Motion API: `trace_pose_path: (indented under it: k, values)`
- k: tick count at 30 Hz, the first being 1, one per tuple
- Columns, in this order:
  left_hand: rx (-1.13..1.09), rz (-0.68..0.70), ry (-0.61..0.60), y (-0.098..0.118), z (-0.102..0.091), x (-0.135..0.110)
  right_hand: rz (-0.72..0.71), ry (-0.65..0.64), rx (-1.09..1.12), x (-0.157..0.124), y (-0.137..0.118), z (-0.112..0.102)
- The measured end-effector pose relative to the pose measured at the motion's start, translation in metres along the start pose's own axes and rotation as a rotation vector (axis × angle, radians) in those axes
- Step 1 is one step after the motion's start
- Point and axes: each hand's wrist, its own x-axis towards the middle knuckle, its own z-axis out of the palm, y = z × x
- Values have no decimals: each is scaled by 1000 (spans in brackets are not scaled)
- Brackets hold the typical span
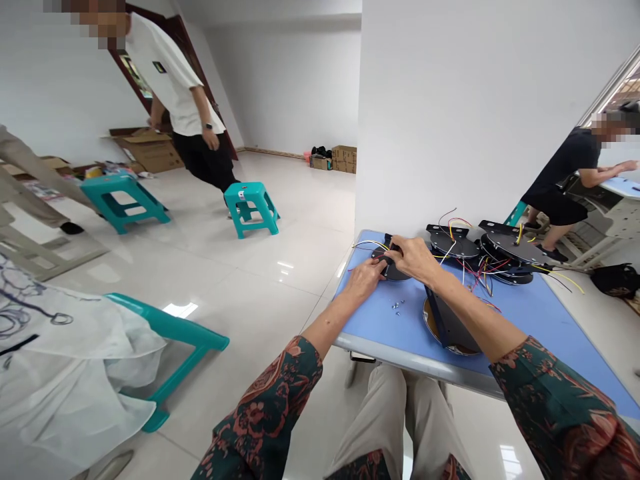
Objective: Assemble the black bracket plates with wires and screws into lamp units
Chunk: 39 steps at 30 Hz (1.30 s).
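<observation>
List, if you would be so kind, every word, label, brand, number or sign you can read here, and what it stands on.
None can be read.
Patch on the white shirt: too small and blurred.
Sticker on the middle teal stool: too small.
Any print on the cardboard box by the far wall: too small.
Black disc being handled: no text can be made out.

Dark green fabric sleeves [270, 400] carry a rust-red floral pattern, while the cloth trousers [373, 420] are plain beige. The flat rectangular tabletop [367, 317] is pale blue with a grey rim; the round metal-look discs [517, 245] are black, their thin wires [565, 275] yellow, red, white and black. The moulded plastic stools [251, 193] are solid teal.
</observation>
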Motion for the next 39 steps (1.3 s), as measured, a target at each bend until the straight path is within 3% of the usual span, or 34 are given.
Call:
trace_pose_path:
  k: [13,18,21,25,29,34,39]
  values:
    - [15,8,18,-1,5,2,354,179,-1,-14,-10,19]
    - [42,33,17,0,4,2,384,203,46,-20,-16,19]
    - [72,24,13,3,3,1,396,284,201,-28,-13,12]
    - [93,37,18,7,3,-3,407,508,779,-54,24,-7]
    - [91,49,22,8,5,-3,378,646,1258,-101,95,-20]
    - [95,53,27,11,8,-2,469,708,1464,-174,170,-9]
    - [108,16,43,18,11,-2,530,644,1536,-217,185,10]
